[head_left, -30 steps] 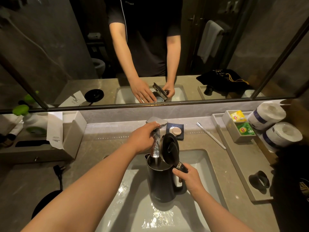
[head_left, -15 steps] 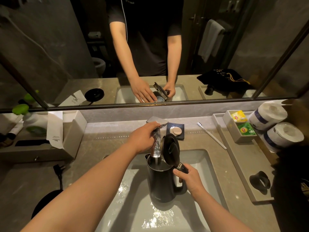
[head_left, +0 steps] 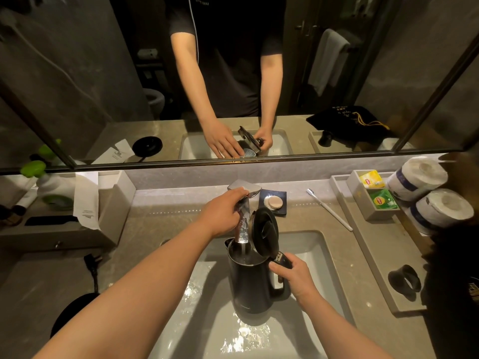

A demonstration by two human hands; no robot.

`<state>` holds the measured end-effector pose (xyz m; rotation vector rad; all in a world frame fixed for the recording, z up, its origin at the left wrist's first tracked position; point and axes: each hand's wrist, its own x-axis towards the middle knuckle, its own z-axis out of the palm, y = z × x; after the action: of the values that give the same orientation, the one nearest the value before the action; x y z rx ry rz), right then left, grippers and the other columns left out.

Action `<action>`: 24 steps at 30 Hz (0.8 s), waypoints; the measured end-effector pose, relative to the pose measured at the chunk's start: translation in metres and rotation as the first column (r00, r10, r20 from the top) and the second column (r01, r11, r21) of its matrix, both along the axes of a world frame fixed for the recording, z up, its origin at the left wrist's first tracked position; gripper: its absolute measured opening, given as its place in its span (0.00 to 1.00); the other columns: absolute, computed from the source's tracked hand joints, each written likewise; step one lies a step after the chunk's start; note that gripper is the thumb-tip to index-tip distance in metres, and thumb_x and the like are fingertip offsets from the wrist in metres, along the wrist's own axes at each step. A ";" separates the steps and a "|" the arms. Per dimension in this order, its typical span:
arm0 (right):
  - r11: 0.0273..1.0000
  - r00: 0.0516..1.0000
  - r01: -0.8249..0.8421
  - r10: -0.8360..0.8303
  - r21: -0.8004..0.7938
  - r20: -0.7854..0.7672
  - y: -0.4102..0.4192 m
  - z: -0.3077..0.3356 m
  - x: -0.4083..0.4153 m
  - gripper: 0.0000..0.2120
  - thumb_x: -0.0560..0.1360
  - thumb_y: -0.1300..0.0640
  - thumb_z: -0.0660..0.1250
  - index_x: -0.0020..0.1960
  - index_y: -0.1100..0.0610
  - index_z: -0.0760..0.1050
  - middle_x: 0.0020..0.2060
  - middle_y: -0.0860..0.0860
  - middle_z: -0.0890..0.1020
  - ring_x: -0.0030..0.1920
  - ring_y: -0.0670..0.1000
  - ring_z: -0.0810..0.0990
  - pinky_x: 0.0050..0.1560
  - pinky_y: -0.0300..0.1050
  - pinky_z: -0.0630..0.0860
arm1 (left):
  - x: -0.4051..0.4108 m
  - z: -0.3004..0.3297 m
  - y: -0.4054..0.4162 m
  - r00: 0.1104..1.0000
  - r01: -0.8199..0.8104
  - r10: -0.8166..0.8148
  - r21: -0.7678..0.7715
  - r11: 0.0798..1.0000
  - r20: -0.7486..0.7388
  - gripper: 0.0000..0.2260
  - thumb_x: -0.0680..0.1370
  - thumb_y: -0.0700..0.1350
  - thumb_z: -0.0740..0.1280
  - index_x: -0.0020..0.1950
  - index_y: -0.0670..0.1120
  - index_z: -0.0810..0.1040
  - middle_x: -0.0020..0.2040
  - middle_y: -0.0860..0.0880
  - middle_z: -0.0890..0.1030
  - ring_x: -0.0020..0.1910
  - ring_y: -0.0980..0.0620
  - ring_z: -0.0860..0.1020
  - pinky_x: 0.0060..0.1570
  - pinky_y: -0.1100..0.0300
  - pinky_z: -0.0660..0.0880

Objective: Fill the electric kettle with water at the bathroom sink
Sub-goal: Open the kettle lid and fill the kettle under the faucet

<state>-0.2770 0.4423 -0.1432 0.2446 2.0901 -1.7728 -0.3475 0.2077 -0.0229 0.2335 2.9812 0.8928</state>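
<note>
Wide frameless wall mirror (head_left: 77,81): ran above the back ledge, reflecting the person's arms and the kettle.
Beige stone worktop (head_left: 160,221): surrounded the basin on all sides.
White rectangular sink basin (head_left: 313,250): set into the worktop, wet, with water glinting on its floor.
Dark cylindrical electric kettle (head_left: 250,286): stood upright in the basin under the tap, its round black hinged lid (head_left: 265,230) tipped up and back; a thin stream of water fell into its open mouth.
Two white toilet paper rolls (head_left: 440,207): stacked at the far right, beside a grey tray box of yellow and green tea sachets (head_left: 375,189).
Chrome tap with flat lever (head_left: 243,203): rose behind the kettle.
Left hand (head_left: 223,215): grip closed around the tap's lever and neck.
Right hand (head_left: 295,277): grip clenched on the kettle's handle.
White toothbrush (head_left: 329,209): lay loose on the worktop, right of a dark square soap dish (head_left: 273,202).
</note>
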 end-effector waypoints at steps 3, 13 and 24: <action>1.000 1.000 -0.002 0.002 -0.011 0.006 0.000 0.002 0.000 0.07 0.71 0.57 0.76 0.47 0.56 0.82 0.35 0.48 0.82 0.38 0.51 0.79 0.40 0.45 0.78 | 0.001 0.000 0.000 1.000 0.004 -0.004 0.000 1.000 -0.003 0.27 0.71 0.39 0.63 0.68 0.55 0.67 0.67 0.51 0.72 0.61 0.47 0.73 0.54 0.54 0.71; 1.000 1.000 -0.004 0.004 0.011 0.014 0.001 0.002 0.001 0.08 0.72 0.56 0.75 0.49 0.56 0.81 0.40 0.51 0.82 0.42 0.53 0.80 0.44 0.47 0.78 | 0.001 0.000 0.001 1.000 0.002 -0.002 -0.013 1.000 -0.005 0.27 0.72 0.40 0.64 0.69 0.55 0.66 0.68 0.50 0.72 0.61 0.46 0.72 0.55 0.53 0.71; 1.000 1.000 0.000 0.000 -0.003 0.009 0.004 0.005 0.001 0.08 0.72 0.58 0.75 0.49 0.59 0.81 0.38 0.52 0.81 0.39 0.53 0.79 0.39 0.45 0.77 | 0.002 0.002 0.002 1.000 0.019 -0.019 -0.022 1.000 0.000 0.27 0.71 0.40 0.63 0.69 0.54 0.65 0.69 0.49 0.71 0.62 0.46 0.72 0.55 0.53 0.71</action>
<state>-0.2761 0.4464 -0.1385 0.2511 2.0806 -1.7712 -0.3451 0.2095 -0.0206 0.2607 2.9820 0.8575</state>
